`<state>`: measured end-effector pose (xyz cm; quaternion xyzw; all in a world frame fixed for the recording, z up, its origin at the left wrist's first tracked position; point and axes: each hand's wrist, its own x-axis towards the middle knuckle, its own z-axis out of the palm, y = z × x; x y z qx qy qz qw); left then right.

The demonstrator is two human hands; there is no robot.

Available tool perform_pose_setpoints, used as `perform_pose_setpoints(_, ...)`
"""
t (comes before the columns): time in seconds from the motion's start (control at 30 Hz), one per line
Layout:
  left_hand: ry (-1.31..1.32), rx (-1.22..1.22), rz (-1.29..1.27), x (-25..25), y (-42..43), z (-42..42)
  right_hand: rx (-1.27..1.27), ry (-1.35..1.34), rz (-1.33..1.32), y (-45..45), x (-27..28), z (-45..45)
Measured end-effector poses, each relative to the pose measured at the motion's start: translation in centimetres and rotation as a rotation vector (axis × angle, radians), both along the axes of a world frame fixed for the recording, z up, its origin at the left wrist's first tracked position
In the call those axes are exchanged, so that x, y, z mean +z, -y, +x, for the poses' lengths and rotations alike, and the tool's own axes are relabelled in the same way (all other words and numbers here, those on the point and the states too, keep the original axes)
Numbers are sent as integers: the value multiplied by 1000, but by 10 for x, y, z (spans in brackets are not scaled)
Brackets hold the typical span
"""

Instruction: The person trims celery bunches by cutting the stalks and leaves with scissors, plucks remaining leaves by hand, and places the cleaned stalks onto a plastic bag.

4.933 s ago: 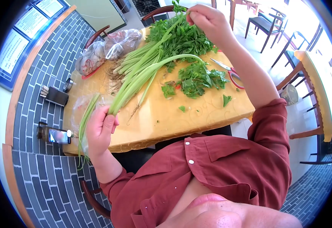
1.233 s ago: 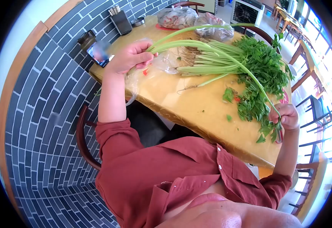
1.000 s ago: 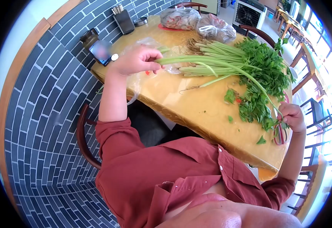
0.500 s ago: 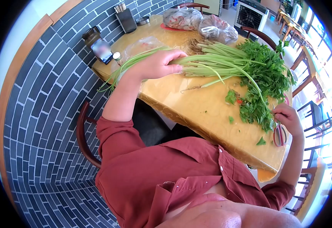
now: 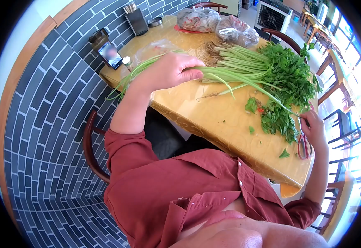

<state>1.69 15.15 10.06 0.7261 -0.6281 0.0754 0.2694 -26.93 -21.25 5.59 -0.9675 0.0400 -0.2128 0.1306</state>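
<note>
My left hand (image 5: 173, 71) is closed around thin pale green celery stalks above the table's near left side, thumb towards the right. Stripped stalks (image 5: 141, 71) trail left from under it. One long celery stalk (image 5: 260, 87) runs from this hand to my right hand (image 5: 313, 124), whose fingers pinch its far end at the table's right edge. Red-handled scissors (image 5: 304, 148) are just below my right hand, their blades mostly hidden. Beyond lies a celery bunch (image 5: 238, 62) with brown roots and leafy tops (image 5: 288, 66). Loose celery leaves (image 5: 277, 124) lie near my right hand.
The table (image 5: 213, 107) has a yellow cover. Two filled plastic bags (image 5: 236, 31) stand at the back. A phone (image 5: 111, 56) leans against a dark jug (image 5: 100, 38) at left, near a chopstick holder (image 5: 136, 21). A chair (image 5: 90, 144) is beside me.
The long celery stalk, curved before, is now straighter between my hands. My right hand has shifted slightly upward; my left hand has moved little.
</note>
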Motion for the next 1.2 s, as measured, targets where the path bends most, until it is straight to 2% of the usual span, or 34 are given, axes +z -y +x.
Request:
perform_pose_setpoints(0.2,19,-27,-19,4,-1,-9,-61,-4,-333,-3,-2,5)
perform_pose_setpoints(0.3,37,-21,-6,7,-1,-13,-135,99,-239,4,-15,10)
perform_pose_setpoints(0.4,49,-37,-13,7,2,-17,-338,188,291,18,-26,18)
perform_pose_setpoints(0.43,52,-44,-19,6,4,-19,-312,234,591,22,-29,22)
perform_pose_setpoints(0.53,91,-35,-26,8,8,-23,-300,333,983,15,-26,27)
perform_pose_setpoints(0.63,77,-24,-22,11,11,-27,-433,389,55,27,-42,32)
perform_pose_setpoints(0.73,83,61,-22,21,-3,-15,-523,339,749,74,-38,12)
perform_pose_setpoints(0.77,51,114,-61,21,-10,-12,-446,366,850,93,-47,7)
perform_pose_setpoints(0.87,-28,168,-193,21,-12,0,-316,57,861,53,-32,7)
perform_pose_setpoints(0.9,-42,151,-257,21,-13,2,-241,39,704,51,-39,12)
perform_pose_setpoints(0.93,-181,197,-239,21,-14,5,-178,13,547,54,-48,17)
perform_pose_setpoints(1.0,-236,259,-227,28,-12,0,-82,-69,314,41,-40,23)
perform_pose_setpoints(1.07,-320,205,-239,27,-6,2,-42,98,41,49,-53,34)
perform_pose_setpoints(1.13,-338,189,-237,25,-5,7,-56,103,260,15,-15,37)
perform_pose_setpoints(1.2,-365,185,-238,25,-3,9,123,86,474,-7,0,48)
